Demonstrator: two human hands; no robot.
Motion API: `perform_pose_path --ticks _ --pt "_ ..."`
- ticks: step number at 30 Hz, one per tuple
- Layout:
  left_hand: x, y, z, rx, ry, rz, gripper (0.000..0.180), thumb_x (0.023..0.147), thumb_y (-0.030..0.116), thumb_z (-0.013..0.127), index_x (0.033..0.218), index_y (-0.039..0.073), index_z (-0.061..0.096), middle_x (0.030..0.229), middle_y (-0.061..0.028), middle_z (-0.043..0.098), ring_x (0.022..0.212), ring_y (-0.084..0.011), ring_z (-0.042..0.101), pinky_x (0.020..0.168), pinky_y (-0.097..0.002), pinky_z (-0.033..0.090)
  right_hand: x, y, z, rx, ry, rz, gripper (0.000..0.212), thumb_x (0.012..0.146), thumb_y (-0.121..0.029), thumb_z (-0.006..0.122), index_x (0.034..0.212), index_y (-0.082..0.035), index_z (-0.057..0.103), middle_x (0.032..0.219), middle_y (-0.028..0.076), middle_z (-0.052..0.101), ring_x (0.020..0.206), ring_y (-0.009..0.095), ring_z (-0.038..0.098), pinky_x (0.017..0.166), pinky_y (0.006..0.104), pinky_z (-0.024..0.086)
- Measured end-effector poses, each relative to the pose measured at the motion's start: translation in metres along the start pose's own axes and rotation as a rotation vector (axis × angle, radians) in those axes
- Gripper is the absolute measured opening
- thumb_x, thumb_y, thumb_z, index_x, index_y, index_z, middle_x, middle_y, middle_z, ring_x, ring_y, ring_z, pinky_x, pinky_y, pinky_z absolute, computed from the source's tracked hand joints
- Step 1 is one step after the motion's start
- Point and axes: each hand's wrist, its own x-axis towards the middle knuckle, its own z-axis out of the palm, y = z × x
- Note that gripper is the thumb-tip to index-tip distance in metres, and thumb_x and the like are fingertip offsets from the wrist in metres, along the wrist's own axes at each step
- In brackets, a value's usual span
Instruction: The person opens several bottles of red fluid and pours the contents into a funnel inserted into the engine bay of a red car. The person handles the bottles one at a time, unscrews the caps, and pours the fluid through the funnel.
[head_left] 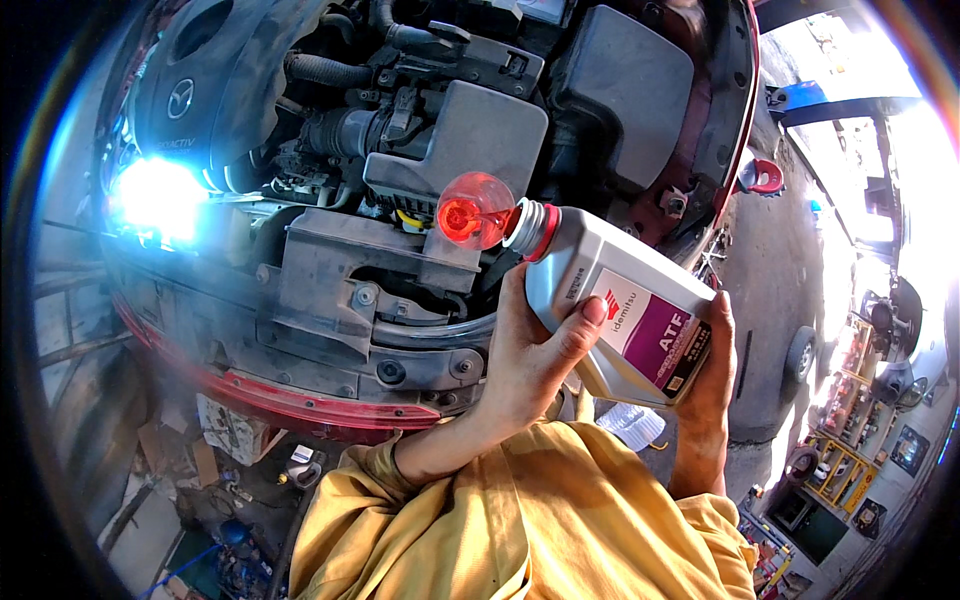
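Observation:
Both my hands hold a grey plastic oil bottle (pixel 640 262) with a white and purple label. It tilts to the left, its silver neck with a red ring pointing at a clear funnel (pixel 490 185). Red fluid (pixel 462 218) runs from the mouth into the funnel and colours its inside. My left hand (pixel 540 350) is closed around the bottle near its neck, thumb on the label's side. Around the bottle's base wraps my right hand (pixel 712 365). Below the funnel, the spot where it sits is hidden.
An open engine bay of a red car surrounds the funnel, with an engine cover (pixel 205 100), a grey box cover (pixel 480 140) and a black box (pixel 630 90). A bright lamp (pixel 160 200) shines at the left. Shelves (pixel 845 470) stand far right; clutter lies on the floor lower left.

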Motion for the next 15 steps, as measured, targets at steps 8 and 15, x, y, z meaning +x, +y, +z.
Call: perform_pose_path --ticks 8,15 --pt "0.002 0.0032 -0.0022 -0.032 -0.043 -0.013 0.061 0.096 0.028 0.07 0.136 0.003 0.031 0.119 -0.0105 0.055 0.107 -0.0138 0.057 0.091 -0.0297 0.05 -0.0002 -0.0004 0.0013 -0.02 0.01 -0.022 0.037 0.105 -0.036 0.05 0.116 -0.002 0.059 0.1 0.011 0.069 0.082 0.018 0.071 0.071 0.0316 0.062" --pt "0.0019 0.0017 -0.0034 -0.005 -0.04 -0.029 0.062 0.096 0.029 0.069 0.137 0.003 0.03 0.119 -0.0106 0.055 0.107 -0.0139 0.057 0.092 -0.0299 0.05 -0.002 -0.0015 0.0028 -0.036 0.011 -0.025 0.038 0.104 -0.036 0.05 0.116 -0.002 0.059 0.101 0.012 0.07 0.083 0.019 0.072 0.07 0.0312 0.062"
